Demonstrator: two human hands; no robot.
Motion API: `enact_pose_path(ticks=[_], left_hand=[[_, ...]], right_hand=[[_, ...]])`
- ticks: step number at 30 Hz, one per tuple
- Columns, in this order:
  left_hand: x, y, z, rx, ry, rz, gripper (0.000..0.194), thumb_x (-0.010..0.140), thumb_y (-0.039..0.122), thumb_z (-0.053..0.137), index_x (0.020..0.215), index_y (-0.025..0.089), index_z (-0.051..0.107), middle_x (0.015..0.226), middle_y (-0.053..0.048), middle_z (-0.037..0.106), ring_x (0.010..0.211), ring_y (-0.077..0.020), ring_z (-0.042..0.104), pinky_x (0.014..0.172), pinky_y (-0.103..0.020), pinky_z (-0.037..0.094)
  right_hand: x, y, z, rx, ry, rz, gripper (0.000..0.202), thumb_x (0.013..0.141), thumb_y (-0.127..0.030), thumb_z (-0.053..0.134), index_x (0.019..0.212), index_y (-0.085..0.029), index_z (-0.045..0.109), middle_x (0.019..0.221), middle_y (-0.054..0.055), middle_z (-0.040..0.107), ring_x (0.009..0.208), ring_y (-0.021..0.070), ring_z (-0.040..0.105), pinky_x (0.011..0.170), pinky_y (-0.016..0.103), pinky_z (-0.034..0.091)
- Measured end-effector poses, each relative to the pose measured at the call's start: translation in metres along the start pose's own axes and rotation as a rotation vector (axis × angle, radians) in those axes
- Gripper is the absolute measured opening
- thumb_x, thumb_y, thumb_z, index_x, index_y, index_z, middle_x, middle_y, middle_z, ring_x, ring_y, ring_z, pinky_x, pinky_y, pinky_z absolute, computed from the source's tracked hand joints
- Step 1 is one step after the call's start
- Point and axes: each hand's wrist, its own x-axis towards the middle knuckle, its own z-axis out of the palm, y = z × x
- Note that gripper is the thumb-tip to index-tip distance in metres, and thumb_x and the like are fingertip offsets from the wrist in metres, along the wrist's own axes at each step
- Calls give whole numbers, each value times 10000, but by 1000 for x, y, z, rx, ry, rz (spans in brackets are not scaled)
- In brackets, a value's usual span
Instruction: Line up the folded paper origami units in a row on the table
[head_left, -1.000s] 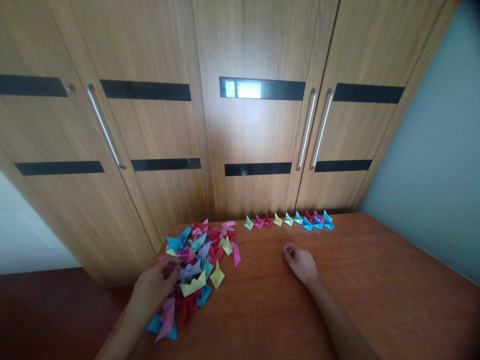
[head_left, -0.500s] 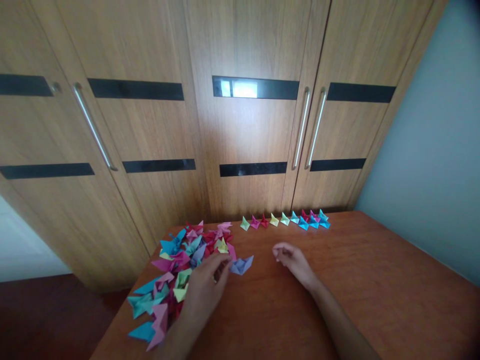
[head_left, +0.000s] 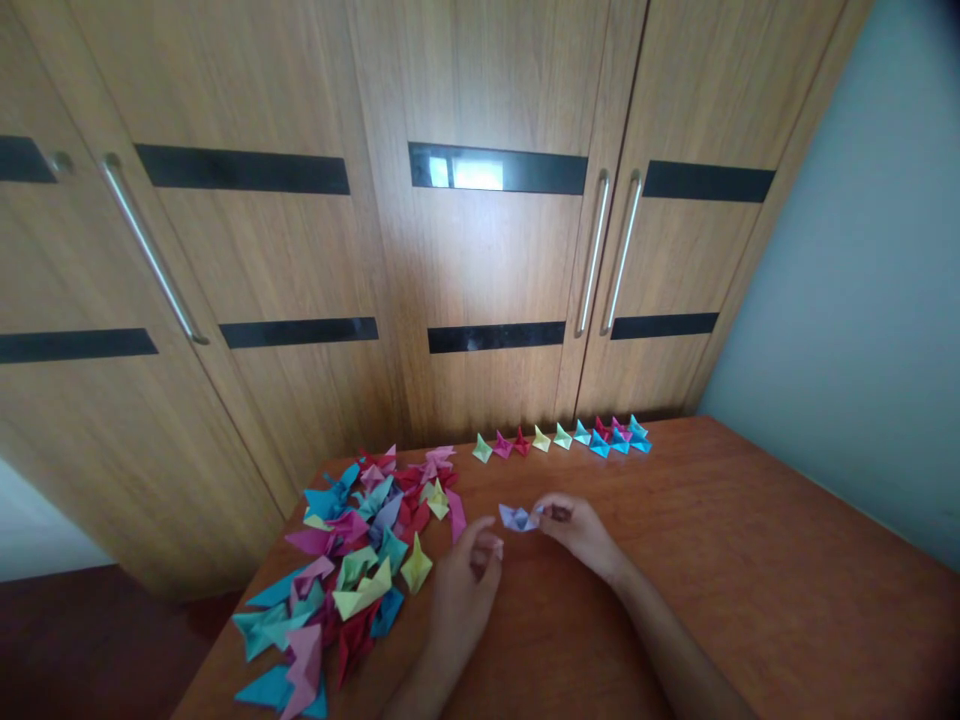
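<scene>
Between the thumb and fingers of my right hand (head_left: 574,525) is the right end of a small lavender origami piece (head_left: 516,518), folded into a pointed, boat-like shape. My left hand (head_left: 466,580) is just to the left and nearer to me, its fingers loosely bent and apart, with nothing in them. Left of it lies a heap of folded paper origami (head_left: 352,540) in blue, pink, red, teal and yellow. A yellow origami piece (head_left: 417,566) sits at the heap's right side, closest to my left hand.
Along the back edge of the brown wooden table (head_left: 720,560) stands a row of small origami pieces (head_left: 541,439), doubled up at its right end by blue ones (head_left: 619,441). Wooden cabinet doors (head_left: 487,260) rise behind the table. A pale wall (head_left: 847,330) is at the right.
The lavender origami piece has passed from my left hand to my right hand and moved right. My left hand has let go and shifted right, uncovering more of the heap. The view has turned slightly.
</scene>
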Motion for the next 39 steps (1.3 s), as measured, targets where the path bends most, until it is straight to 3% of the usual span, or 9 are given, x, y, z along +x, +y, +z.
enact_pose_path(ticks=[4,8,12,16,26,39], left_hand=[[-7,-1,6,-25,-155,-18,280,789,148,449,1017,193,603,811,-7,689,714,-140,635,682,-242,475],[-10,1,5,2,-224,9,247,789,137,445,925,199,641,767,3,687,713,-139,622,675,-229,444],[-10,0,4,-9,-231,22,258,804,145,434,958,196,635,770,0,684,719,-141,621,679,-232,432],[-11,-2,6,-21,-232,26,256,812,151,427,954,196,636,749,2,677,698,-141,619,654,-232,425],[-11,-6,9,54,-218,25,284,793,144,432,971,217,640,772,3,680,726,-151,610,663,-239,416],[-12,-8,10,75,-239,36,295,797,151,417,974,217,643,770,-6,671,716,-154,604,662,-239,419]], right_hand=[[6,15,-30,-341,353,14,300,792,-450,537,847,-182,660,776,47,671,700,179,601,648,260,447],[11,29,-67,-757,547,270,275,829,-380,492,990,-227,653,849,59,697,762,209,643,660,259,442],[22,37,-84,-968,487,518,328,848,-429,447,1059,-261,634,901,85,693,807,236,652,644,276,450],[39,38,-82,-1011,421,622,355,860,-459,419,1083,-267,618,982,108,671,888,266,639,694,322,462],[66,45,-74,-1004,451,630,355,875,-436,392,1096,-249,597,1043,122,633,940,286,617,737,388,473],[44,39,-64,-986,470,578,343,874,-457,379,1013,-229,594,900,109,656,824,252,632,662,321,438]])
